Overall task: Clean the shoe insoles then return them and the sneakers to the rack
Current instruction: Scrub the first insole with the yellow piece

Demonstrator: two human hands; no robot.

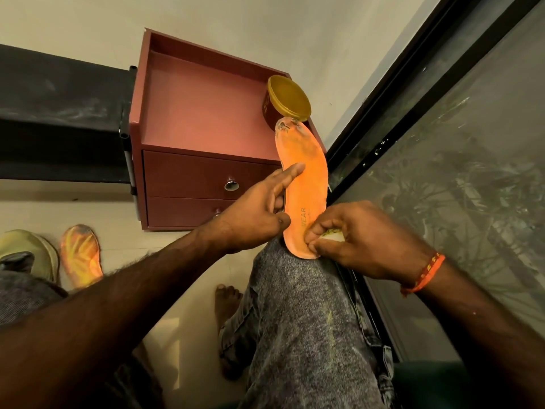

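On the raised right knee (295, 290), clad in grey denim: one orange insole (303, 190), heel end down, toe end pointing away toward the cabinet; printed lettering near the heel, grey soiling at the toe.
Left hand (259, 211): fingers straight, fingertips resting on the insole's left edge, thumb at the lower edge; steadies the insole, nothing gripped.
Right hand (359, 237): fingers curled, pinching a small pale, yellow-green cleaning pad (331, 234) against the heel end of the insole. Orange thread band (424, 276) at the wrist.
Beyond the insole: reddish-brown cabinet (188, 119) with tray-like top and two drawers, each with a round metal knob. Round jar with gold lid (289, 100) on the top's right corner, just behind the insole's toe.
Left of the cabinet: black shelf (59, 113), dusty.
Floor, lower left: second insole (81, 255), orange and yellow, underside up; beside it a pale green sneaker (32, 252), partly cut off by the frame edge.
Right side: dark-framed glass panel (457, 143).
Below the knee: a bare foot (227, 305) on pale tile.
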